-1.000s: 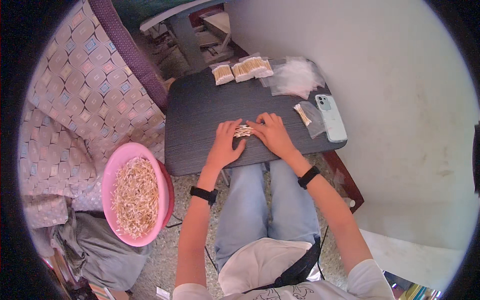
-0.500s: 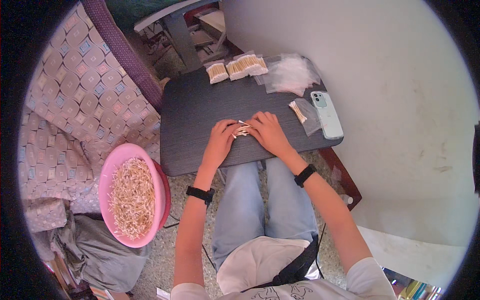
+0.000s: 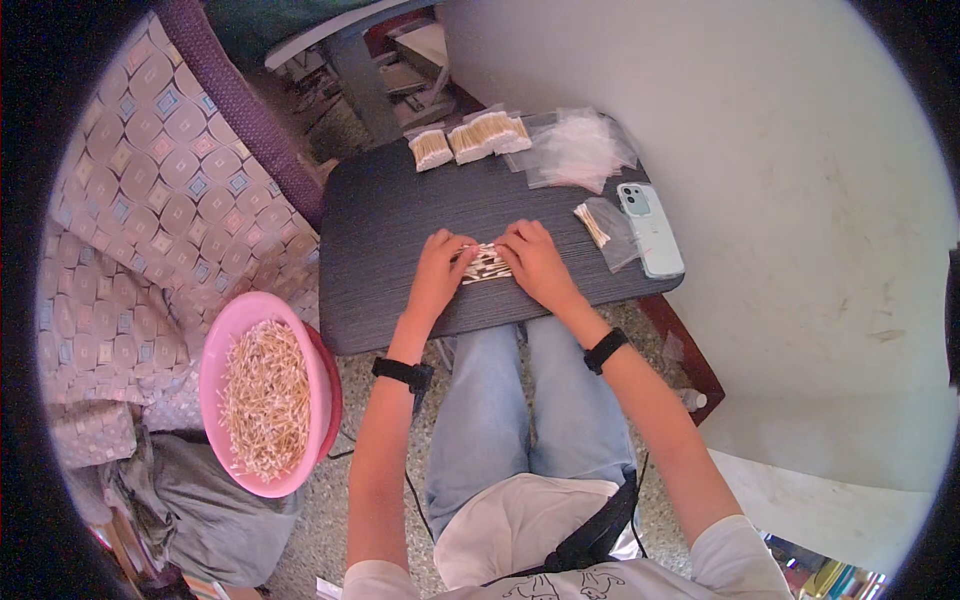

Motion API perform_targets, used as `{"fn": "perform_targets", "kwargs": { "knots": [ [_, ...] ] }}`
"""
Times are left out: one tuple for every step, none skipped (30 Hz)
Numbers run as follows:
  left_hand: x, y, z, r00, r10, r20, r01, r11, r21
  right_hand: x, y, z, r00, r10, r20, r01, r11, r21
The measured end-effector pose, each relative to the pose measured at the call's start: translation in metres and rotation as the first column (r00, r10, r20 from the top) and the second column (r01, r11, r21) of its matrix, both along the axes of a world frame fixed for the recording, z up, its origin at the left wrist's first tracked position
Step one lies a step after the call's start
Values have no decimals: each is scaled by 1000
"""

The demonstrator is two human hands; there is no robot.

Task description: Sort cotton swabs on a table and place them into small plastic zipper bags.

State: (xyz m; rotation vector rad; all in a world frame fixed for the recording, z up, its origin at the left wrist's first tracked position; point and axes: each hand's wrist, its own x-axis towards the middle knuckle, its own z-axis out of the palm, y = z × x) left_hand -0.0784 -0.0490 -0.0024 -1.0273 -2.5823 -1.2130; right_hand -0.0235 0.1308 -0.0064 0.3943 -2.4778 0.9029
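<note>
Near the middle front of the dark tabletop point(image 3: 400, 205), several cotton swabs point(image 3: 486, 266) lie side by side in a loose row between my two hands. My left hand point(image 3: 438, 268) curls its thumb and fingers at the left ends of the swabs. At the right ends, my right hand point(image 3: 537, 264) has its fingers bent and pressed in. The fingertips partly cover the swab tips. To the right lies a clear bag point(image 3: 622, 236) with a small bunch of swabs point(image 3: 592, 226) at its left side.
Filled swab bags point(image 3: 430, 151) line the far edge, beside a pile of clear plastic bags point(image 3: 580, 150). A pale phone point(image 3: 652, 232) lies at the table's right edge, near the wall point(image 3: 800, 200). On my left, a pink tub point(image 3: 212, 385) holds a heap of loose swabs point(image 3: 265, 400).
The swabs between my hands have gone from a crossed bunch to a flatter, wider row. My fingers have shifted slightly away from me, uncovering more of the swabs.
</note>
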Motion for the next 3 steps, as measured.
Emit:
{"fn": "perform_targets", "kwargs": {
  "knots": [
    [2, 3, 1, 999, 36, 0, -36, 999, 3, 0, 1, 0, 999, -16, -35, 15, 999, -28],
    [3, 6, 3, 997, 72, 1, -72, 997, 7, -1, 1, -1, 997, -33, -69, 29, 998, -56],
    [1, 4, 3, 995, 98, 20, -97, 995, -23, 0, 1, -1, 997, -33, -68, 29, 998, -57]
  ]
}}
